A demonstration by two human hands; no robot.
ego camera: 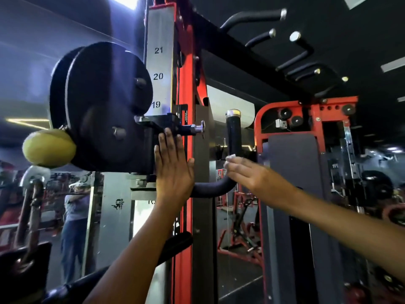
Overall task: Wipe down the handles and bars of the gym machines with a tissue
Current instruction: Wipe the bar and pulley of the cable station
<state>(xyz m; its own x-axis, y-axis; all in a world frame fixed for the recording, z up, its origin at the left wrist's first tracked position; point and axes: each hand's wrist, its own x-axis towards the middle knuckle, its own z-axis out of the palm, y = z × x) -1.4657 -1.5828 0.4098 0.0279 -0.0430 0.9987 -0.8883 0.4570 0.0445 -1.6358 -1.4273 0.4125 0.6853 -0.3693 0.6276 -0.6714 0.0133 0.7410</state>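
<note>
At the left of the frame a yellow ball (48, 148) sits against the black pulley housing (103, 106), and my left hand (173, 165) lies flat at mid-frame against the housing's carriage, fingers (169, 141) straight and together. Just right of centre my right hand (245, 174) pinches a white tissue (230, 160) at the curved black handle (232, 150), beside the red upright (187, 84).

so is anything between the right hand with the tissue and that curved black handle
Nothing visible. The right hand holds the tissue right at the upright part of the black handle, with no object between them. The left hand rests flat on the carriage beside it, off to the side.
</note>
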